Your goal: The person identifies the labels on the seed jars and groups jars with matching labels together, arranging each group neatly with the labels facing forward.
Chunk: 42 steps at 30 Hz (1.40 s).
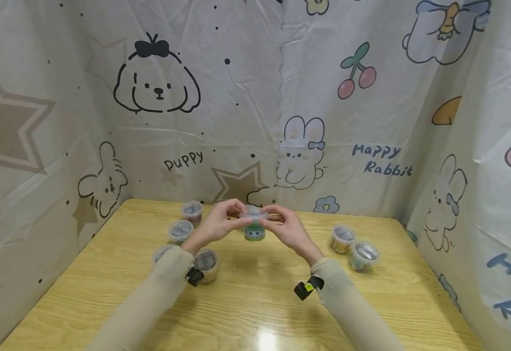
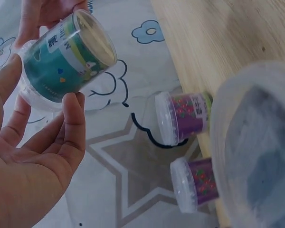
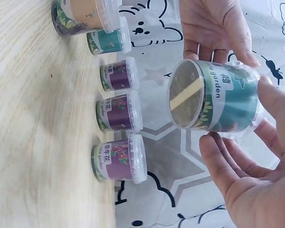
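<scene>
In the head view, a clear plastic cup with a green label (image 1: 254, 231) is held up between both hands over the far part of the table. My left hand (image 1: 220, 223) grips it by the lidded end from the left, thumb and fingertips at the lid's rim. From the other side my right hand (image 1: 285, 225) holds the same rim with thumb and fingers. Both wrist views show the cup's clear base; in the right wrist view a pale strip (image 3: 186, 95) is visible through it. The label (image 2: 57, 61) looks teal there and wraps the wall.
Several lidded cups stand on the wooden table (image 1: 255, 302) at left, among them an orange-labelled cup (image 1: 206, 265) beside my left wrist. Two more, an orange cup (image 1: 342, 239) and a green cup (image 1: 363, 256), stand at right. Purple-labelled cups (image 3: 118, 156) form a row. A printed curtain (image 1: 238, 97) surrounds the table.
</scene>
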Each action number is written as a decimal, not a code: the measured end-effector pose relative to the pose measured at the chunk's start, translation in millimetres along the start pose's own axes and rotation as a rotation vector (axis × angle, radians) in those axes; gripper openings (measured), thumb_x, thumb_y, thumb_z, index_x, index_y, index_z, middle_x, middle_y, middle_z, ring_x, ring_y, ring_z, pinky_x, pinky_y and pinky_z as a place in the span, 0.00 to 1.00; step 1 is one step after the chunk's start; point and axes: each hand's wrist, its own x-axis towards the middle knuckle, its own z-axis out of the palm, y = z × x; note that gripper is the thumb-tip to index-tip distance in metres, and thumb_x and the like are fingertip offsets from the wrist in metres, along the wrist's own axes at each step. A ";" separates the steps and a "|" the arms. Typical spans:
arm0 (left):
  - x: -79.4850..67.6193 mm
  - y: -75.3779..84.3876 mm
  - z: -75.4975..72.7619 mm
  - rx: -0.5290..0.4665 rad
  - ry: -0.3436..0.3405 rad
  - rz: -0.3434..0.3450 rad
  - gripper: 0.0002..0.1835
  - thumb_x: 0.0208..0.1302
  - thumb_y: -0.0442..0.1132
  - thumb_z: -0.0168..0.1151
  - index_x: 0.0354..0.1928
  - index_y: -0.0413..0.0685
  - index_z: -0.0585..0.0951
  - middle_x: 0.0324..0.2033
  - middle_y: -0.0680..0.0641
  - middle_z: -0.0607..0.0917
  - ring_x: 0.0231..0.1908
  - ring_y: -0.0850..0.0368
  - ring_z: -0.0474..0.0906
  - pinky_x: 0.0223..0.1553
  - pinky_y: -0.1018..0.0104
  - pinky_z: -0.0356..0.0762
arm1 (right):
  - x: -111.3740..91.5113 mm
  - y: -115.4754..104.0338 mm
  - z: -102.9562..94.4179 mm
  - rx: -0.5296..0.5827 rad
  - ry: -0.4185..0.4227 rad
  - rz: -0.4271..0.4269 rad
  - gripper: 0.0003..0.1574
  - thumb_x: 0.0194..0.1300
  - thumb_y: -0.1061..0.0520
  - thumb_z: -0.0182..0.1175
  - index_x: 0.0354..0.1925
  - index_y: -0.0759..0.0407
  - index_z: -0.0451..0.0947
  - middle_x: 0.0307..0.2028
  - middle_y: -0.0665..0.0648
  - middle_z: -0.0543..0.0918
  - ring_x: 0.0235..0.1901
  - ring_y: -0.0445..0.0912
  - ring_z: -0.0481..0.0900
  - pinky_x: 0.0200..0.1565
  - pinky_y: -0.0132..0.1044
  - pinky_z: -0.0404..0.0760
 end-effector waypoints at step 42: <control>-10.9 -38.1 -69.6 0.451 -0.235 -0.034 0.07 0.56 0.36 0.73 0.27 0.48 0.82 0.30 0.52 0.85 0.37 0.54 0.85 0.38 0.64 0.84 | 50.4 8.9 79.6 -0.373 -0.093 -0.077 0.14 0.54 0.48 0.75 0.34 0.51 0.82 0.32 0.52 0.88 0.29 0.38 0.83 0.29 0.30 0.80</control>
